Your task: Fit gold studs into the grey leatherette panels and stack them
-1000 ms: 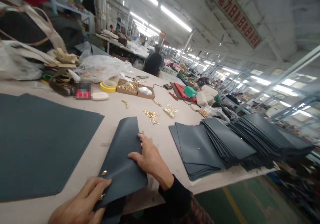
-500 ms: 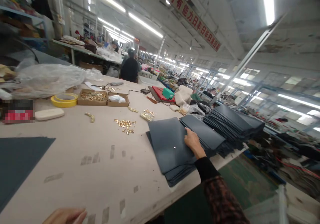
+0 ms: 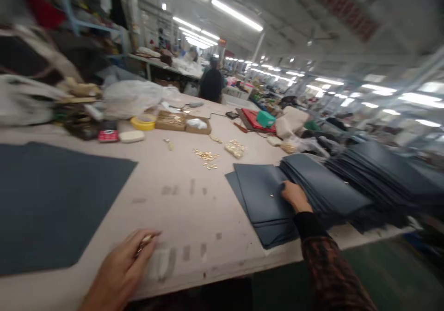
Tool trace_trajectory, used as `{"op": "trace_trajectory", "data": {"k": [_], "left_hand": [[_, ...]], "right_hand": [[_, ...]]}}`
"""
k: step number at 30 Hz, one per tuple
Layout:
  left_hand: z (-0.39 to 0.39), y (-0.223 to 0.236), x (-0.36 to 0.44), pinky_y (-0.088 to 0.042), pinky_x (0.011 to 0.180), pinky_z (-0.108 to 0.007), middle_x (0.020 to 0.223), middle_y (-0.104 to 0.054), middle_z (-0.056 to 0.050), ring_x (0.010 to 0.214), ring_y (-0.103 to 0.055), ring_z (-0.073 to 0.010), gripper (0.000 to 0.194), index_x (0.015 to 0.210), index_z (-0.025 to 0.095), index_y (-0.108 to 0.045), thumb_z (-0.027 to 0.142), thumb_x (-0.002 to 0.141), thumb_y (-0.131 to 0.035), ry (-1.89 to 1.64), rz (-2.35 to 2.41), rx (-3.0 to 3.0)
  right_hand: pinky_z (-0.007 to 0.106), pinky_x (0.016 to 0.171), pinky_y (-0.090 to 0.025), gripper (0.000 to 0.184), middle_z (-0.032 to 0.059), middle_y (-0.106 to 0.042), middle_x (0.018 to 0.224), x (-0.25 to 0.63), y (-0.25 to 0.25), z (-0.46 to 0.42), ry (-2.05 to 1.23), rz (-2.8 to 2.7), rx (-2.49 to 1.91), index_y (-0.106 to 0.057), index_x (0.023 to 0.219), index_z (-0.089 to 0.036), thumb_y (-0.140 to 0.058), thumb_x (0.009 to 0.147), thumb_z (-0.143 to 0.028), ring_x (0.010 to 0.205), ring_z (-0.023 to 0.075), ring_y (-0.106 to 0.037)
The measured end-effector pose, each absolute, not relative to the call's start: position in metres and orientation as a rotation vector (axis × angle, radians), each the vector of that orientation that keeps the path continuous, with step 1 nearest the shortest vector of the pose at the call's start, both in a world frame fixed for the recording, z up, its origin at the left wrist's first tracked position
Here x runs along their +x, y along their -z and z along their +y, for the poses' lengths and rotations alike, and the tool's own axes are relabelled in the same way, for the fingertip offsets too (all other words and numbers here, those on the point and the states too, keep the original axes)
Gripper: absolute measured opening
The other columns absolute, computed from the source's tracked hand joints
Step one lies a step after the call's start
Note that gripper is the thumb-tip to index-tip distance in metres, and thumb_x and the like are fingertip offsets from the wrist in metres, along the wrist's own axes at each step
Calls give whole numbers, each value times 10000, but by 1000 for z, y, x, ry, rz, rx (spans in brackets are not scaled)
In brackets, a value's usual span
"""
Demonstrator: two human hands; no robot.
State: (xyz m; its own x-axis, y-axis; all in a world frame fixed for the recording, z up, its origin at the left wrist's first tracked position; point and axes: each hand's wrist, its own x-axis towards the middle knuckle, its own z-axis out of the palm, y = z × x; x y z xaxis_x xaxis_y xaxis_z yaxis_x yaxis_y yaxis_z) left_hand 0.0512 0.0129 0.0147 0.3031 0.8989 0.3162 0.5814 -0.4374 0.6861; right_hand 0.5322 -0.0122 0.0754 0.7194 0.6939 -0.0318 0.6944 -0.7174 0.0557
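My right hand [image 3: 295, 197] is at the right edge of a dark blue-grey leather panel [image 3: 258, 188], which lies on a low stack of like panels. Its fingers are curled in a pinch on that edge, their tips partly hidden. The panel carries a small shiny metal stud [image 3: 272, 195]. Low over the bare table, left of the stack, my left hand [image 3: 121, 269] is closed on small gold-coloured metal pieces [image 3: 144, 242]; blur hides their exact shape. Loose gold studs [image 3: 206, 157] lie spread beyond both hands.
More dark sheets [image 3: 58, 204] cover the table's left side. Tall panel stacks [image 3: 378, 172] stand at right. Behind are yellow tape [image 3: 143, 122], cardboard boxes [image 3: 170, 120] of metal parts, a bag of gold pieces [image 3: 235, 148] and plastic bags [image 3: 132, 98]. A person [image 3: 211, 82] is farther back.
The panel I was handling in front of me went right onto the stack with my right hand, which stays at its edge. My left hand came away from it. The view swung right, then back left.
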Motion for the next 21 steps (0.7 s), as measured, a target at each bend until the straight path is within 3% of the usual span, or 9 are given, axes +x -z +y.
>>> {"op": "trace_trajectory", "data": {"k": [2,5,7,9,12,16,21], "left_hand": [[5,-30,54,-530,735,-250,851,-710,-15,815,-679,-172,271,894,228,-639,392,953,-430,-861,1248,2026],[3,-41,54,-491,770,-261,865,-686,-18,820,-643,-157,263,923,214,-622,329,978,-392,-831,1224,1945],[2,-43,51,-466,735,-261,809,-657,-7,765,-616,-150,259,906,207,-603,321,987,-385,-808,1231,1918],[-1,-45,47,-441,692,-262,744,-617,8,712,-586,-146,275,848,204,-575,325,993,-375,-800,1235,1907],[-5,-48,40,-428,682,-271,739,-602,7,716,-578,-151,287,819,202,-551,320,999,-362,-797,1221,1902],[-8,-50,28,-453,780,-294,886,-644,-23,858,-603,-167,202,920,195,-578,205,965,-381,-823,1205,1865],[-11,-47,7,-443,873,-323,960,-631,-43,927,-584,-182,207,970,181,-575,128,908,-385,-820,1200,1830]], "right_hand": [[451,883,-502,451,271,-665,1128,518,-76,-5,-37,1257,2790,-649,1216,-81,-507,787,-87,1051,357,-656],[433,889,-516,393,199,-700,1089,478,-70,10,-69,1693,2896,-671,1175,-116,-528,831,-242,981,318,-677],[380,830,-547,341,117,-736,1004,430,-68,12,256,2139,2903,-705,1093,-175,-576,828,-345,893,270,-694],[338,787,-556,308,78,-744,983,369,-68,9,719,2574,2640,-716,1048,-203,-605,839,-400,860,233,-695],[300,770,-548,202,56,-744,940,281,-72,3,1069,2967,2137,-719,1003,-211,-612,881,-332,820,189,-689],[268,761,-527,210,37,-711,948,209,-79,3,1182,3254,1563,-663,1087,-216,-597,892,-174,808,148,-652],[267,770,-514,161,29,-694,913,179,-75,13,1183,3281,1394,-675,1021,-219,-608,896,-144,840,152,-646]]}}
